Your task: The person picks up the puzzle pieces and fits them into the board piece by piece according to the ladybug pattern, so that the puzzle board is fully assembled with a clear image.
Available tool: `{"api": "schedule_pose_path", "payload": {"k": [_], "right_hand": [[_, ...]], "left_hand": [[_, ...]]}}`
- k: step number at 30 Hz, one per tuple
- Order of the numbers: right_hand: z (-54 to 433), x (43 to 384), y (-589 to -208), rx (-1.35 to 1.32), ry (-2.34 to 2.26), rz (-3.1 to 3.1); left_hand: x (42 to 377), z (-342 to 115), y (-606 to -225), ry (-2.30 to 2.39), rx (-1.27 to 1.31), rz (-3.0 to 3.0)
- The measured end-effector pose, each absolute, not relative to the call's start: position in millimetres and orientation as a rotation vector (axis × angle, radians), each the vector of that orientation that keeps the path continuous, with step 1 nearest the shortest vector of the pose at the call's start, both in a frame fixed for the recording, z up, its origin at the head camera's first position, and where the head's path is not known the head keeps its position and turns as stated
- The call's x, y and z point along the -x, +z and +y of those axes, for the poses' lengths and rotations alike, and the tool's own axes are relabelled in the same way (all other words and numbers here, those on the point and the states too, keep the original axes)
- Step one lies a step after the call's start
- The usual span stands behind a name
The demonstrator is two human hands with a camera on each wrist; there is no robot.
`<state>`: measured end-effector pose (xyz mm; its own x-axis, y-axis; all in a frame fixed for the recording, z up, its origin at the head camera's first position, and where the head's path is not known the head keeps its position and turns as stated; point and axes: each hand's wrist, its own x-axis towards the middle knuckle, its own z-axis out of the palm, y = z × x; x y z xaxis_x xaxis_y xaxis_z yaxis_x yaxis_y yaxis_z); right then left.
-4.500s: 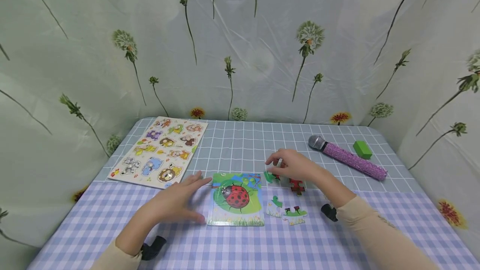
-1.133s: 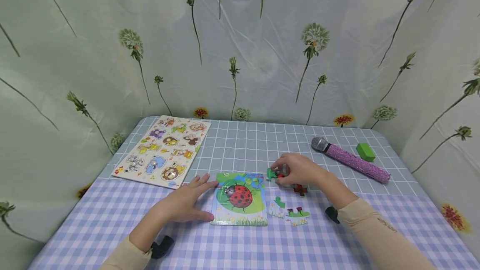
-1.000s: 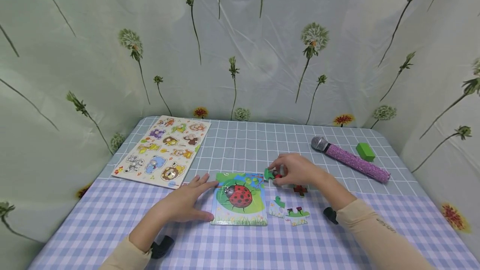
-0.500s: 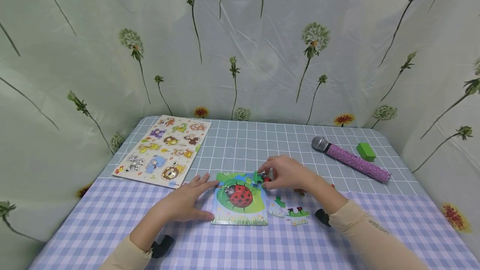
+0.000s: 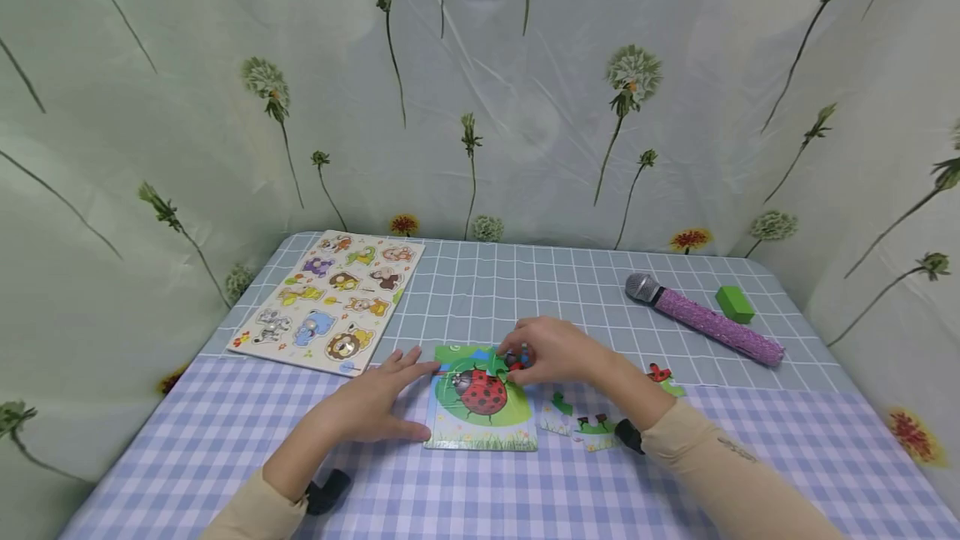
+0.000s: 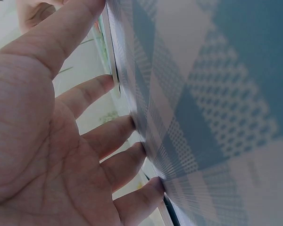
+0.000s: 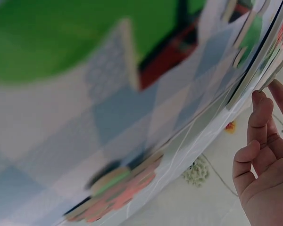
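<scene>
A ladybug jigsaw board (image 5: 480, 438) lies on the checked cloth in the head view. My left hand (image 5: 367, 407) rests along its left side, fingers spread, thumb and index at its edge; in the left wrist view the left hand's (image 6: 52, 141) fingertips meet the cloth. Over the board's upper right part, my right hand (image 5: 558, 352) pinches a green jigsaw piece (image 5: 495, 363) between thumb and fingers. In the right wrist view the right hand (image 7: 269, 155) holds this piece nearly edge-on. Whether it touches the board is unclear.
Loose jigsaw pieces lie right of the board: a grassy one (image 5: 555, 419), one beside it (image 5: 597, 433), and a red-and-green one (image 5: 663, 377) near the right forearm. An animal puzzle board (image 5: 300, 351) lies back left. A purple microphone (image 5: 708, 319) and green block (image 5: 733, 304) lie back right.
My right hand has taken up the green jigsaw piece from right of the board and carried it left over the board's upper right part. My left hand has stayed at the board's left edge.
</scene>
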<state>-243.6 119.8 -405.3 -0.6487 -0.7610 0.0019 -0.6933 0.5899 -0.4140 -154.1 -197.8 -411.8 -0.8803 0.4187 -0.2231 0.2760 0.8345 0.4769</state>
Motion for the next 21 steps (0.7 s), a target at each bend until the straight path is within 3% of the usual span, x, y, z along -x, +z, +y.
{"api": "schedule_pose_path", "payload": {"k": [21], "right_hand": [[71.5,235.9,-402.9,1.363,-0.535,2.564]], "left_hand": [[156.3,-199.4,-415.6,0.604,-0.508,2.705]]}}
